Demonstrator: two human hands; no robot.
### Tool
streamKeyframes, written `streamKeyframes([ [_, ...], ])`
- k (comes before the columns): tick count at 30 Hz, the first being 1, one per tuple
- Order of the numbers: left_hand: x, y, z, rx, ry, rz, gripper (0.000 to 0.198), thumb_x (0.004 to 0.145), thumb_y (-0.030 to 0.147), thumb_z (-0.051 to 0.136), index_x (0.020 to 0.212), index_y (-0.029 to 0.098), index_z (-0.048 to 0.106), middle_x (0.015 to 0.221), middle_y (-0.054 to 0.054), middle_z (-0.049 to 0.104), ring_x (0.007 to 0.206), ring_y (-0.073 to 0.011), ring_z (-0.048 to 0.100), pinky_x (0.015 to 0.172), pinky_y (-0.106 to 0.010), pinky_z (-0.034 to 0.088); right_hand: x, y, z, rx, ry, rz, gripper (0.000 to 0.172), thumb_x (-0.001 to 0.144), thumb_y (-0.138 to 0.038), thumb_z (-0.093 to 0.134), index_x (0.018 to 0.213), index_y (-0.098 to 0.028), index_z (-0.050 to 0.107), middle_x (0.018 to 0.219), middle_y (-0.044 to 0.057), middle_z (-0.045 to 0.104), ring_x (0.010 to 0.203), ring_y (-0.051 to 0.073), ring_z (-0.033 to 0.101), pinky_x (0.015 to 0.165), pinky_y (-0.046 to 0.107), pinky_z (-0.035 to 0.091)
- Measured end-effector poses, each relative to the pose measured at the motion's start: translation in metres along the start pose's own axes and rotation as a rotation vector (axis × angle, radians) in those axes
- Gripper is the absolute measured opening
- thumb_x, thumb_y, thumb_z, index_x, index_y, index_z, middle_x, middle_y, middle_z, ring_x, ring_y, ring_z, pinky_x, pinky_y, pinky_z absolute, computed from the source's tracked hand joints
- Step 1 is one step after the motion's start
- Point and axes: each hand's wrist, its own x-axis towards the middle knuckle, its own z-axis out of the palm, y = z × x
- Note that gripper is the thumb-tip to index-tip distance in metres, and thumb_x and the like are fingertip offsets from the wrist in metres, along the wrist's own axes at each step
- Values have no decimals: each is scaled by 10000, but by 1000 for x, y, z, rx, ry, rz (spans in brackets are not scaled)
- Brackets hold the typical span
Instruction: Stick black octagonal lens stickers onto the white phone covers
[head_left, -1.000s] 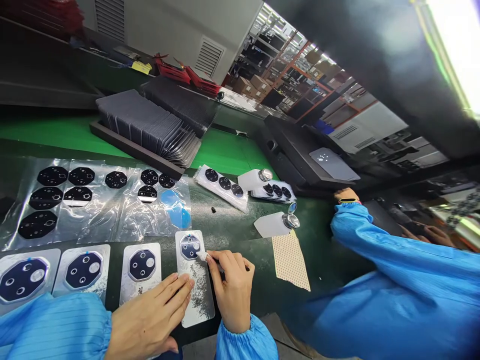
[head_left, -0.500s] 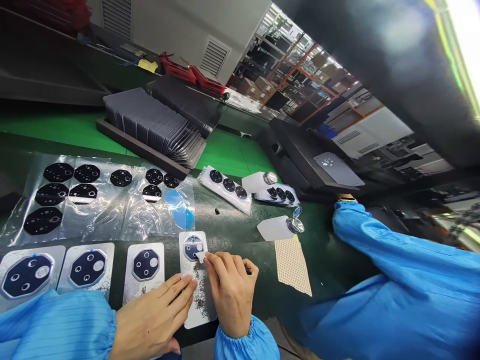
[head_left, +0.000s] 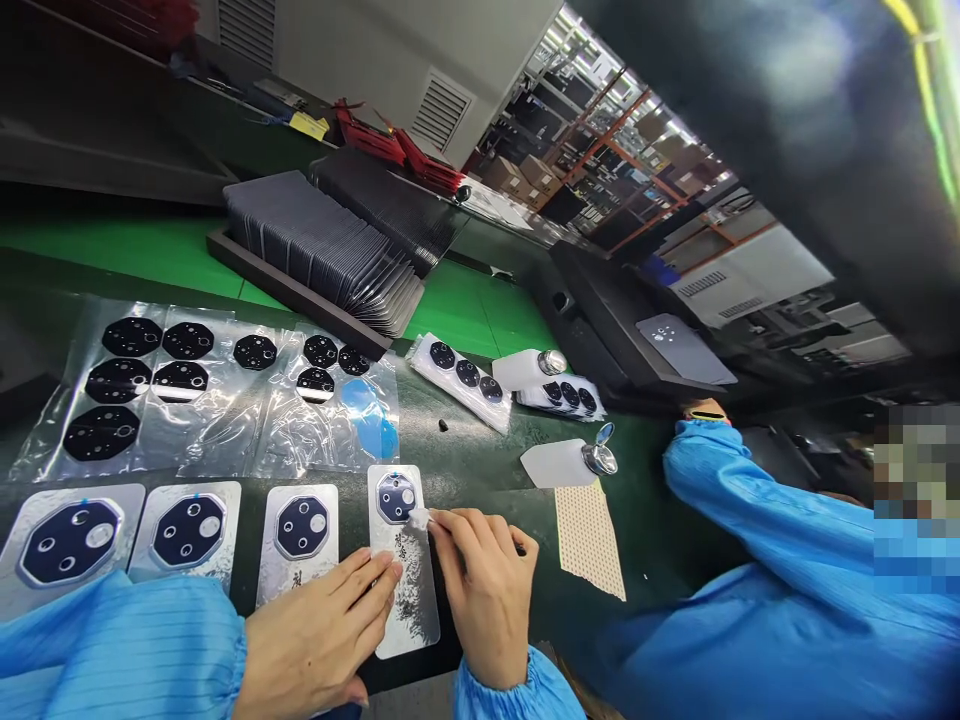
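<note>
My left hand (head_left: 322, 628) lies flat with its fingers stretched out, the fingertips resting on the left edge of a silver phone back panel (head_left: 411, 630). That panel has a dark octagonal camera window (head_left: 396, 496) at its top and dark lettering below. Between the thumb and fingers of my right hand (head_left: 484, 580) is pinched a small white wipe (head_left: 419, 518), close to the lower right of the octagon. Further silver panels (head_left: 300, 575) lie in a row to the left, one partly under my left hand.
Clear film sheets (head_left: 232, 430) with black octagonal pieces lie behind the panels. Two white pump bottles (head_left: 559, 465), (head_left: 525, 370) and a perforated yellowish sheet (head_left: 592, 545) are to the right. A rack of dark panels (head_left: 322, 250) stands behind. A co-worker's blue sleeve (head_left: 750, 490) reaches in at right.
My right hand has moved the wipe slightly right, away from the camera window. My left hand keeps its place on the panel. The whole view has shifted a little.
</note>
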Motion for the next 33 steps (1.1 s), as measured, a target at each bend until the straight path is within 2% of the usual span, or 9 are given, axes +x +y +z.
streamKeyframes([
  [5, 0, -1, 0, 14, 15, -16, 728, 788, 662, 664, 1199, 61, 642, 1346, -142, 603, 1272, -281, 526, 1095, -391, 331, -8, 4, 3, -9, 11, 38, 207, 1030, -265, 434, 936, -226, 614, 852, -9, 678, 767, 173, 556, 770, 361, 284],
  [21, -2, 1, 7, -7, 21, -11, 701, 845, 631, 617, 1220, 39, 627, 1334, -166, 603, 1258, -294, 522, 1103, -407, 301, -6, -5, 10, 21, 43, 63, 210, 1022, -294, 455, 904, -223, 614, 840, -2, 685, 762, 168, 571, 780, 355, 292],
  [24, -2, 1, 11, -18, 30, -10, 678, 877, 627, 572, 1220, 45, 626, 1333, -165, 602, 1252, -292, 526, 1093, -411, 303, -11, -4, 18, 137, 51, 153, 227, 1015, -357, 470, 916, -229, 629, 845, -1, 683, 770, 168, 578, 794, 349, 303],
  [28, -2, 2, 16, -24, 67, -17, 648, 902, 624, 528, 1207, 62, 636, 1319, -151, 615, 1236, -283, 541, 1078, -406, 314, -24, -1, 36, 357, 82, 389, 271, 981, -462, 505, 932, -233, 641, 856, 9, 667, 818, 187, 590, 788, 329, 361],
  [33, -3, 3, 20, -24, 98, -27, 630, 888, 607, 563, 1209, 71, 645, 1319, -145, 614, 1242, -287, 530, 1086, -415, 311, -34, 4, 48, 439, 91, 583, 330, 929, -546, 543, 941, -239, 661, 902, 28, 656, 882, 216, 594, 825, 351, 403],
])
